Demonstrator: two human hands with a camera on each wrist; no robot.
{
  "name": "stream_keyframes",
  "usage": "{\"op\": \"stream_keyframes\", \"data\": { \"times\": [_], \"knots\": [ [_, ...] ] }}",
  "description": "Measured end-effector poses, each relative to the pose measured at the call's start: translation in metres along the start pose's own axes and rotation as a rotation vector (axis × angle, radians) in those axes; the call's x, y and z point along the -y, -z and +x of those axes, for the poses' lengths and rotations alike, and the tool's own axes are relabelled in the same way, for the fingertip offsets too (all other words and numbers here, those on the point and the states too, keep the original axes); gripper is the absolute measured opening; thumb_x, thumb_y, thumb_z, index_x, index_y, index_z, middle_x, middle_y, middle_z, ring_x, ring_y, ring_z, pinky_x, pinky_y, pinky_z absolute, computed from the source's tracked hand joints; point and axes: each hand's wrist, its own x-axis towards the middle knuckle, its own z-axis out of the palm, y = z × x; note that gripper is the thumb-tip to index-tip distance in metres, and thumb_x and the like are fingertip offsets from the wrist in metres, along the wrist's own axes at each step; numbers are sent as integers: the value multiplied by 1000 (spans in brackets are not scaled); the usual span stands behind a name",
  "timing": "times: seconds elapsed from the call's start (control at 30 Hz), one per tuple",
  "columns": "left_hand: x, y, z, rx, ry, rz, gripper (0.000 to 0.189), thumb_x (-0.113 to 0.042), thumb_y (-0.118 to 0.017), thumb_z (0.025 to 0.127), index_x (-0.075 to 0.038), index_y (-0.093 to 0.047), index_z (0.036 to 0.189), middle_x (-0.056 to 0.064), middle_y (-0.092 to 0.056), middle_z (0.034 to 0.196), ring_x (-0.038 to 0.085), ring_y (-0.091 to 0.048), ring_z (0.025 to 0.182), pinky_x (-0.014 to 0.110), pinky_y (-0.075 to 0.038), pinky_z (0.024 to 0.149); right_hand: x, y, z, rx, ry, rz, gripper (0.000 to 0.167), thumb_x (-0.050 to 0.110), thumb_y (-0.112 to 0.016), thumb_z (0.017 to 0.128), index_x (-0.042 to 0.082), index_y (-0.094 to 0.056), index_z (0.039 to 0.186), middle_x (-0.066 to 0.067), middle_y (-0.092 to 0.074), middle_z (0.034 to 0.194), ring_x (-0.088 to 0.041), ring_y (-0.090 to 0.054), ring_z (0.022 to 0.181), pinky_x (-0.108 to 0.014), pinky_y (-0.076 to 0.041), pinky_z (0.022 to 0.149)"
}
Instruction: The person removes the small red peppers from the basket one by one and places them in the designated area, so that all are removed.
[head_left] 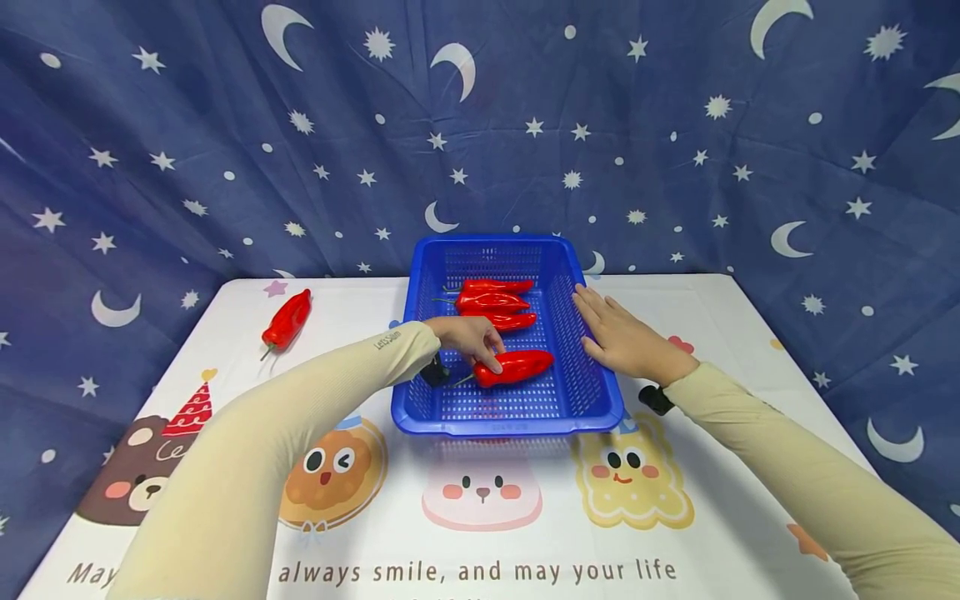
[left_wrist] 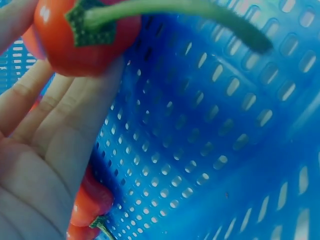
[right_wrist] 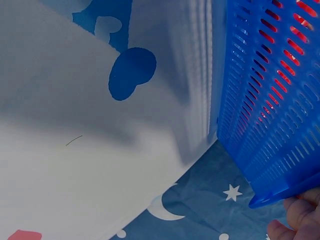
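Inside the blue plastic basket (head_left: pixel 505 428), my left hand (head_left: pixel 472 340) grips a red pepper (head_left: pixel 517 367) near its stem end, thumb on the near side. The left wrist view shows the pepper's green stem (left_wrist: pixel 165 7) pointing away from the fingers. Behind it in the basket lie several more red peppers (head_left: pixel 495 302) side by side. My right hand (head_left: pixel 633 340) rests with extended fingers on the basket's right rim. In the right wrist view, its fingertips (right_wrist: pixel 302 212) sit at that rim, and red shows through the slots.
Another red pepper (head_left: pixel 287 322) lies on the table's left part. A white cloth with cartoon prints (head_left: pixel 480 567) covers the table. Behind stands a dark blue curtain (head_left: pixel 510 125) with moons and stars, near the basket's back edge.
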Motion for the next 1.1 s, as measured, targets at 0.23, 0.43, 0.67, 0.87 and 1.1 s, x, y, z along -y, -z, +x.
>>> {"op": "stream_keyframes", "data": {
  "times": [0.23, 0.43, 0.67, 0.87, 1.1],
  "knots": [
    [-1, 6, -7, -27, 4, -18, 37, -12, -72, 82, -1, -62, 116, 0, -61, 83, 9, -55, 72, 23, -56, 74, -1, -1, 0, -5, 16, 4, 65, 26, -38, 96, -10, -14, 146, -26, -10, 155, -41, -13, 143, -58, -15, 115],
    [-2, 13, -12, -60, -27, -38, 40, -11, -71, 83, 1, -61, 119, 0, -63, 83, 9, -55, 74, 28, -56, 80, -1, 0, -1, -1, 8, 6, 66, 26, -38, 96, -9, -14, 146, -26, -10, 155, -41, -13, 144, -59, -15, 115],
    [-2, 22, -22, -104, -23, -92, 47, -13, -71, 83, 1, -56, 126, 11, -65, 110, 16, -60, 90, 35, -54, 89, 1, 1, -1, 4, 0, 7, 65, 25, -37, 96, -9, -13, 146, -26, -10, 155, -41, -12, 144, -58, -14, 116],
    [-1, 28, -33, -148, -51, -146, 50, -14, -69, 85, 1, -53, 130, 17, -61, 120, 21, -63, 98, 37, -54, 90, 2, 1, -1, 4, -6, 11, 66, 25, -37, 96, -9, -13, 146, -25, -10, 155, -41, -12, 144, -58, -15, 116],
    [0, 30, -45, -213, -80, -227, 51, -14, -67, 87, 1, -50, 132, 19, -57, 124, 24, -61, 103, 35, -54, 89, 1, 0, 0, -1, 3, 7, 65, 25, -38, 96, -10, -14, 146, -26, -10, 155, -42, -13, 143, -58, -14, 116]
  ]
}}
